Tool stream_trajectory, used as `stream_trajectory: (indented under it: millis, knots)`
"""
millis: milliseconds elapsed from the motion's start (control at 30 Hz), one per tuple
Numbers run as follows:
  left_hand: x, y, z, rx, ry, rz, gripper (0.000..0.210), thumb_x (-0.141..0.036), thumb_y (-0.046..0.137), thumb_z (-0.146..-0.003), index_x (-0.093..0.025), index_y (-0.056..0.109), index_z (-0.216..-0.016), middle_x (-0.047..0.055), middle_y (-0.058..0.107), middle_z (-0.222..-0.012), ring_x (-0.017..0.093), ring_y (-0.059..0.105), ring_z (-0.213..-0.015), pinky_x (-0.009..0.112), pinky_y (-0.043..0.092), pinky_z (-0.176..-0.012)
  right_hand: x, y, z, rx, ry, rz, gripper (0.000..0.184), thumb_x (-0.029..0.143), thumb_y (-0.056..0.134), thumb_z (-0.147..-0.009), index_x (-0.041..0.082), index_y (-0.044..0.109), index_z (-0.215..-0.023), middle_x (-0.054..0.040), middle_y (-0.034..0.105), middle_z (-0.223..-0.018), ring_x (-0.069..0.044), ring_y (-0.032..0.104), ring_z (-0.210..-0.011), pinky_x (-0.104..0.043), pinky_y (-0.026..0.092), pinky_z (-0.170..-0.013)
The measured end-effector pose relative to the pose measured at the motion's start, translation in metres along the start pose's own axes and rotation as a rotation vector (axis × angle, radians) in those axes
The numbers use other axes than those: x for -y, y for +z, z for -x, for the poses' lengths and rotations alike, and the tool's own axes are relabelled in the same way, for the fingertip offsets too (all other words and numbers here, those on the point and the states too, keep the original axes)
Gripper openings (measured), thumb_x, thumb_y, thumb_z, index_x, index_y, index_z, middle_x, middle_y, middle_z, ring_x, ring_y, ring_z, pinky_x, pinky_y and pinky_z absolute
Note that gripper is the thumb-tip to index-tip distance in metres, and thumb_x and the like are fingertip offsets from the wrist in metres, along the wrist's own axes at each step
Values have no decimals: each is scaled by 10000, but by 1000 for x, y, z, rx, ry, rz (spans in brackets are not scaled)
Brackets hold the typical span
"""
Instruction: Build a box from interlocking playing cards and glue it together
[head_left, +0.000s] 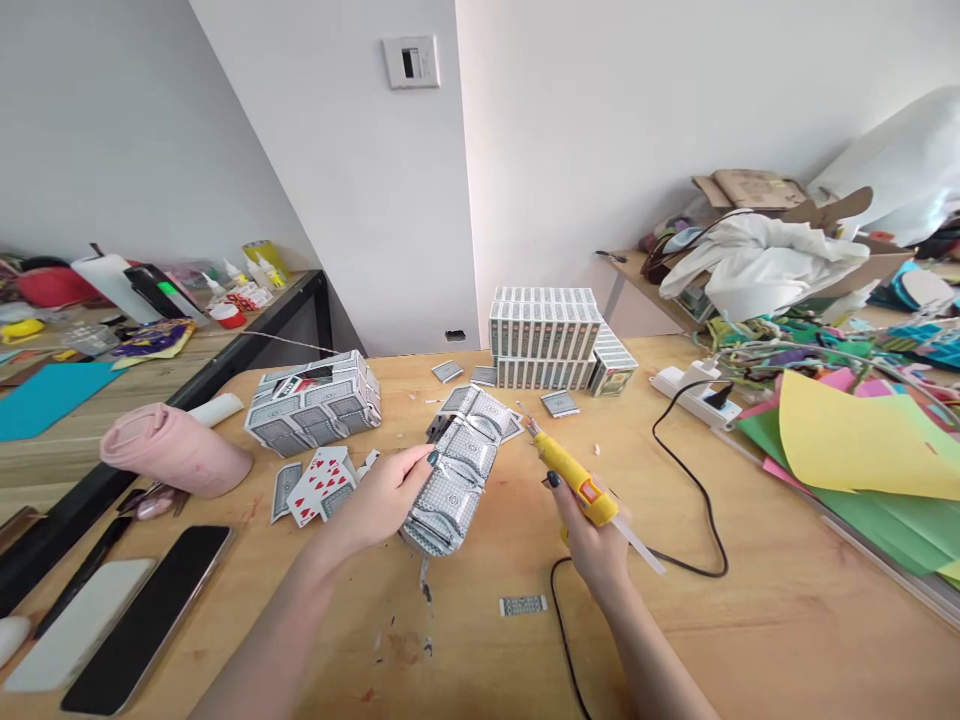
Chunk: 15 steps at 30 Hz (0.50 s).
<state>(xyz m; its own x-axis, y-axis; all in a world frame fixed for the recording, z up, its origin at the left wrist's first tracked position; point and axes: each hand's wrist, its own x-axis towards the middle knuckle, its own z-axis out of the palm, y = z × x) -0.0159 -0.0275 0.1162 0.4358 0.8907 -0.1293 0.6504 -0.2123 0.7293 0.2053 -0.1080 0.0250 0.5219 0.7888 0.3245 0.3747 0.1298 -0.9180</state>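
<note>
My left hand [397, 493] grips a long box covered in grey-backed playing cards [459, 478], tilted above the table. A yellow hot glue gun [574, 475] is in my right hand [598, 545], its nozzle pointing up and left, apart from the box. A clear glue stick [637, 545] sticks out of the gun's back end. Behind my left hand lie loose playing cards [324, 485], some face up with red hearts. A second card-covered box [313, 405] rests farther back on the left. One cut strip of card [523, 605] lies in front, between my arms.
Stacked card packs [544, 340] stand at the back. The gun's black cord [720, 530] loops on the right near a white power strip [697, 395] and coloured sheets [862, 440]. On the left are a pink roll [176, 450] and a phone [150, 620].
</note>
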Motion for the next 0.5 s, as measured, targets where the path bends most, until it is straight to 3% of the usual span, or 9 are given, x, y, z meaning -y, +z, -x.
stream_trajectory:
  millis: [233, 500]
  knots:
    - [-5, 10, 4, 70, -6, 48, 408, -444, 400, -849, -235, 567, -1158, 21, 653, -1056, 195, 601, -919, 286, 469, -763, -3, 1, -1, 21, 64, -32, 220, 399, 601, -765, 180, 624, -773, 10, 506, -601, -122, 444, -536, -262, 382, -495]
    - [-16, 25, 15, 35, 25, -230, 386, -406, 339, -883, -263, 514, -1197, 46, 567, -1162, 206, 545, -1043, 342, 445, -859, -3, 0, -2, 17, 59, -1, 249, 402, 595, -763, 188, 535, -652, 46, 396, -544, -97, 372, -497, -242, 323, -466]
